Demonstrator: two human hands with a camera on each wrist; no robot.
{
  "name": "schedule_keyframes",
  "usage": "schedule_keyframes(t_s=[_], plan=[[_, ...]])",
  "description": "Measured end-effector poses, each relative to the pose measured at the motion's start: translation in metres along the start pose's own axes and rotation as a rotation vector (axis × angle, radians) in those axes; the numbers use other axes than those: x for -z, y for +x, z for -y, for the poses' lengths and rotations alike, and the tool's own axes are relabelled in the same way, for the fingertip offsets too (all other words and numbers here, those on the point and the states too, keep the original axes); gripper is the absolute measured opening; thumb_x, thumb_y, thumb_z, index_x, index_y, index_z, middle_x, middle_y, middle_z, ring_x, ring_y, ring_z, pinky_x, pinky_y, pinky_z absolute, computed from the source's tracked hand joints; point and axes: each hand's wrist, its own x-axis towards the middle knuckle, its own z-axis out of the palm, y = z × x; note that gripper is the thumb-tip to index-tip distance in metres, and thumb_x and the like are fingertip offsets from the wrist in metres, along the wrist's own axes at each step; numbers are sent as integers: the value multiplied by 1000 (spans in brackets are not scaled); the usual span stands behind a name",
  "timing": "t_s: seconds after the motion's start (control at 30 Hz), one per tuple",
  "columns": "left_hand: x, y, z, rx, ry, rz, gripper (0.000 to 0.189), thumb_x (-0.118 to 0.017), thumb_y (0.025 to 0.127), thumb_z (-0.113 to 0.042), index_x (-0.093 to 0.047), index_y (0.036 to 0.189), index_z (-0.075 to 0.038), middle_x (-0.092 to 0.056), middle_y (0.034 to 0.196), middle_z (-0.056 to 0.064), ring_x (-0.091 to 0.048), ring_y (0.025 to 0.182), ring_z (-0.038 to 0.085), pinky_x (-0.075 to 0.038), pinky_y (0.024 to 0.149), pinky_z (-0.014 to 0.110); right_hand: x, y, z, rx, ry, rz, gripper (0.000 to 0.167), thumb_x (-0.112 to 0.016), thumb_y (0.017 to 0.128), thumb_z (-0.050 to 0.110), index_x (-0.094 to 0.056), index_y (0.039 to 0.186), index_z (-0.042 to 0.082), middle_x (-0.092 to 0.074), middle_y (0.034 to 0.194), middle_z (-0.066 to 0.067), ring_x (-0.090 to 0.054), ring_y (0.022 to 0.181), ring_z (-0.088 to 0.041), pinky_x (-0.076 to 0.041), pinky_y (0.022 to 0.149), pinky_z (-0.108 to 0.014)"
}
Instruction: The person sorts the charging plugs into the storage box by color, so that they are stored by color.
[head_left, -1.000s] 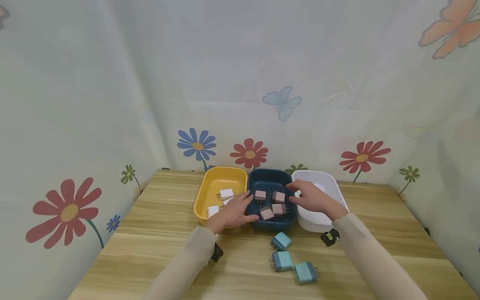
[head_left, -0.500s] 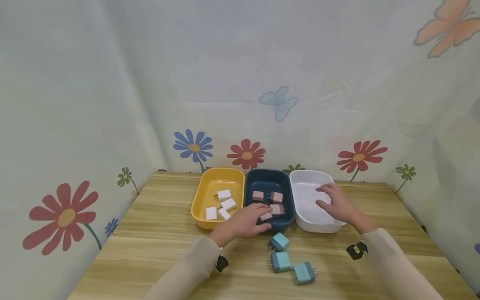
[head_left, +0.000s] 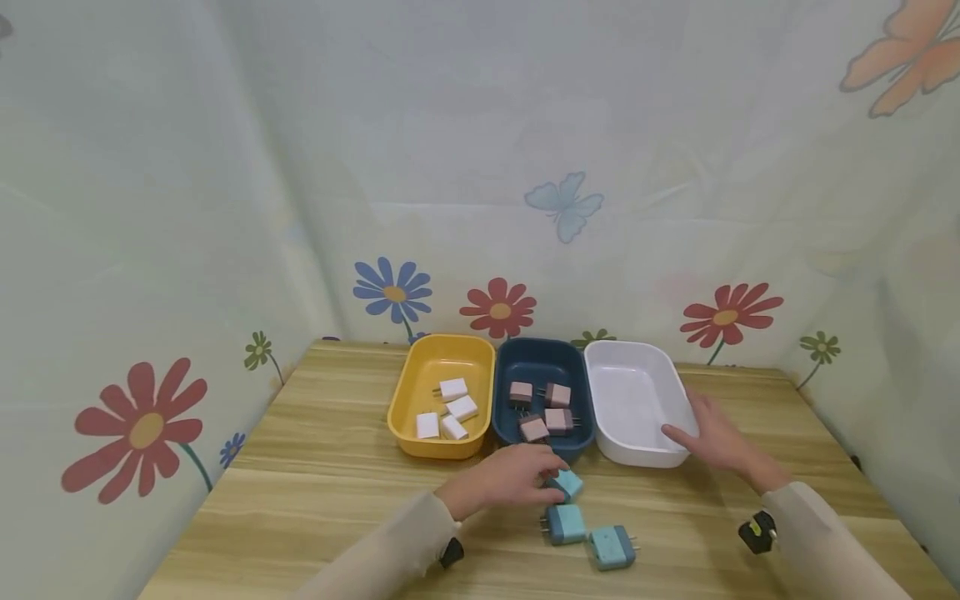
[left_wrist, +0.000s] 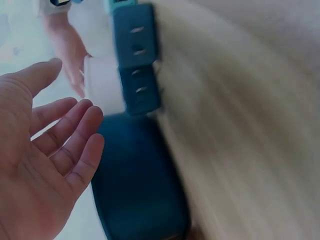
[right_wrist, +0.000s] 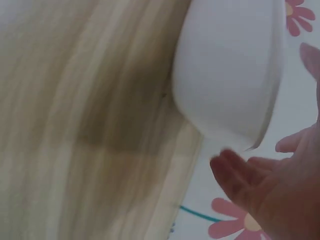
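Note:
My left hand (head_left: 506, 479) reaches over the wooden table, its fingertips overlapping the nearest teal plug-in charger (head_left: 567, 485) in the head view. Two more teal chargers lie closer to me, one in the middle (head_left: 566, 524) and one to the right (head_left: 612, 547). In the left wrist view the fingers (left_wrist: 75, 155) are loosely bent and hold nothing, with charger prongs facing the camera. My right hand (head_left: 716, 437) is at the right side of the white bin (head_left: 637, 457), thumb over its near corner. The right wrist view shows those fingers relaxed beside the bin wall (right_wrist: 225, 75).
Left of the white bin stand a navy bin (head_left: 540, 354) with several pinkish chargers (head_left: 557, 421) and a yellow bin (head_left: 442, 350) with several white chargers (head_left: 453, 389). The bins form a row near the flowered backdrop (head_left: 450, 167).
My left hand has moved from the yellow and navy bins down and right to the teal chargers. My right hand has moved right, from above the navy and white bins to the white bin's outer side.

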Motion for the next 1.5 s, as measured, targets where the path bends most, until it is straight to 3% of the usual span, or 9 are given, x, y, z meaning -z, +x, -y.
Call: schedule_keyframes(t_s=[0.17, 0.33, 0.5, 0.7, 0.93, 1.2, 1.37, 1.5], plan=[[-9, -2, -4, -25, 6, 68, 49, -61, 89, -47, -61, 127, -17, -57, 96, -10, -49, 78, -1, -43, 69, 12, -7, -3, -14, -36, 86, 96, 99, -60, 88, 51, -6, 148, -7, -19, 145, -35, -27, 127, -53, -27, 98, -67], [-15, -3, -4, -25, -18, 117, 55, -61, 87, -52, -59, 130, -18, -57, 108, -12, -51, 88, -2, -44, 77, 14, -12, -4, -21, -84, 106, 165, 107, -60, 86, 55, 3, 148, -7, -7, 148, -36, -15, 131, -56, -19, 100, -68], [-22, -2, -2, -13, -20, 131, 57, -62, 85, -55, -58, 131, -21, -56, 116, -13, -49, 88, -3, -44, 78, 15, -15, -5, -25, -77, 112, 167, 108, -61, 87, 53, 8, 148, -4, -4, 148, -37, -17, 130, -57, -20, 99, -67], [-27, -2, -3, -39, 35, 132, 56, -62, 84, -56, -60, 127, -22, -55, 111, -14, -48, 83, -3, -42, 70, 12, -16, -7, -23, -80, 110, 174, 108, -60, 87, 52, 9, 148, -4, -5, 148, -38, -19, 129, -58, -23, 98, -68], [-28, -1, -5, -14, 73, 152, 53, -65, 83, -54, -61, 125, -23, -55, 115, -13, -48, 88, -3, -43, 78, 16, -17, -7, -25, -81, 76, 156, 109, -60, 86, 55, 7, 148, -4, -9, 147, -38, -25, 128, -57, -28, 97, -66], [-32, -3, -12, -18, 134, 161, 52, -68, 81, -54, -60, 123, -24, -57, 113, -13, -51, 92, -1, -44, 76, 18, -14, -6, -25, -89, 75, 172, 108, -60, 86, 54, 8, 148, -4, -9, 147, -38, -23, 128, -57, -27, 97, -67], [-35, -3, -16, -34, 162, 146, 40, -70, 81, -48, -62, 113, -24, -55, 97, -15, -48, 78, -2, -39, 61, 15, -13, -8, -22, -90, 68, 186, 108, -59, 87, 54, 9, 147, -4, -10, 146, -39, -24, 127, -58, -28, 97, -67], [-33, -3, -16, -44, 141, 153, 36, -69, 83, -44, -62, 111, -23, -52, 92, -15, -45, 74, -1, -37, 58, 15, -13, -8, -23, -99, 57, 196, 108, -59, 87, 54, 9, 147, -4, -10, 146, -40, -24, 127, -58, -28, 97, -67]])
